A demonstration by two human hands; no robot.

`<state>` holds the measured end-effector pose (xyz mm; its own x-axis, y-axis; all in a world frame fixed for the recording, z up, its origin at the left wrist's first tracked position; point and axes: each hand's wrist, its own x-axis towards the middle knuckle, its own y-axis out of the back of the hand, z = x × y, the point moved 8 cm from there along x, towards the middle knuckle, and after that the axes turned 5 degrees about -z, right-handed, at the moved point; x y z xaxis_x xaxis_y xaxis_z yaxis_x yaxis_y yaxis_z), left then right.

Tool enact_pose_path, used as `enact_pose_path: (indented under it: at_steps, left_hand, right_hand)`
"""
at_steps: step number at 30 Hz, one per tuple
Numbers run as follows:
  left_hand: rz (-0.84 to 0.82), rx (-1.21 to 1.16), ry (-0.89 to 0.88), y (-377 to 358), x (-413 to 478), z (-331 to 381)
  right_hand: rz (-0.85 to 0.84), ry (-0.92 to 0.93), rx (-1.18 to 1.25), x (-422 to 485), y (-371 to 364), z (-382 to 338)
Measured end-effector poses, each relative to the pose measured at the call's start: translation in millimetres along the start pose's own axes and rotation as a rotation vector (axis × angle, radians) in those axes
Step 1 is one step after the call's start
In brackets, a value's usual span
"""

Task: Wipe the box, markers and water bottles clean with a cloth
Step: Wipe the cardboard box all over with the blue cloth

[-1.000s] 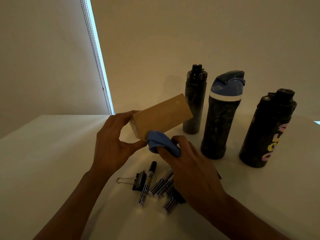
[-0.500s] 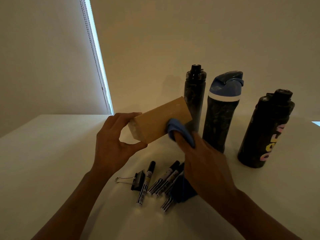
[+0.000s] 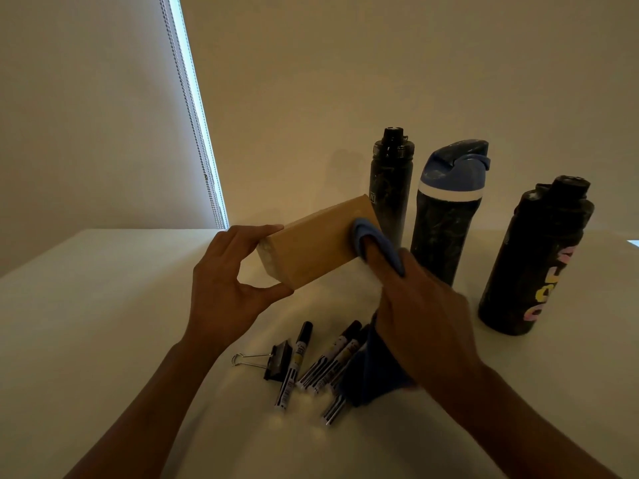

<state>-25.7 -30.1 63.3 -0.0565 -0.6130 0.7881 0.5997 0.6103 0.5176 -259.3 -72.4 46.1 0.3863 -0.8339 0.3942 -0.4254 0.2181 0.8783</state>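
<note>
gripping the box [image 3: 311,247] at its near end with the left hand [image 3: 228,288], holding it tilted above the table [image 3: 103,305]. pressing the blue cloth [image 3: 375,238], clutched round the right hand [image 3: 422,319] fingers, against the far end now, having slid up from the near corner. probably finishing this face; leaving markers [image 3: 328,361] and water bottles [image 3: 446,216] unwiped.

We see a plain cream wall [image 3: 345,81] behind a pale table [image 3: 86,305], both dim and tinted warm yellow. On the left hangs a drawn blind [image 3: 86,115], leaning in the wide-angle view. Along its right edge a thin strip of cold daylight [image 3: 189,63] shows, with a bead chain [image 3: 206,177] just beside it. A small bright patch [image 3: 633,243] sits at the far right edge.
</note>
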Motion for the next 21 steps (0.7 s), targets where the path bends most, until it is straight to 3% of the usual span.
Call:
enact_pose_path:
  at_steps: [4,7,9,11,13,15,19,21]
  left_hand:
    - [-0.014,0.004,0.004,-2.1,-2.5,-1.8]
    - [-0.029,0.030,0.026,-5.0,-4.2,-6.8]
    - [-0.037,0.070,0.032,-5.7,-4.7,-9.6]
    - [-0.049,0.101,0.028,-6.6,-5.2,-10.3]
    - [-0.055,0.104,0.022,-7.3,-5.2,-9.1]
    - [-0.053,0.106,0.017,-7.6,-4.4,-5.4]
    - [-0.044,0.080,0.011,-10.1,-5.2,-0.1]
    - [-0.039,0.065,0.015,-9.4,-6.3,0.2]
  right_hand:
    - [-0.065,-0.132,-0.088,7.5,-7.5,14.2]
    - [-0.104,0.065,-0.046,-6.0,-5.7,-24.7]
    - [-0.282,0.184,-0.123,-19.0,-20.5,-46.8]
    - [-0.539,0.180,-0.140,-20.1,-47.0,-51.9]
    - [-0.619,0.182,-0.112,-15.7,-52.5,-56.3]
    - [-0.566,0.200,-0.119,-16.0,-45.4,-57.5]
    - [-0.128,0.165,-0.093,-11.7,-4.4,-38.8]
    - [-0.051,0.102,-0.089,-5.8,1.5,-20.6]
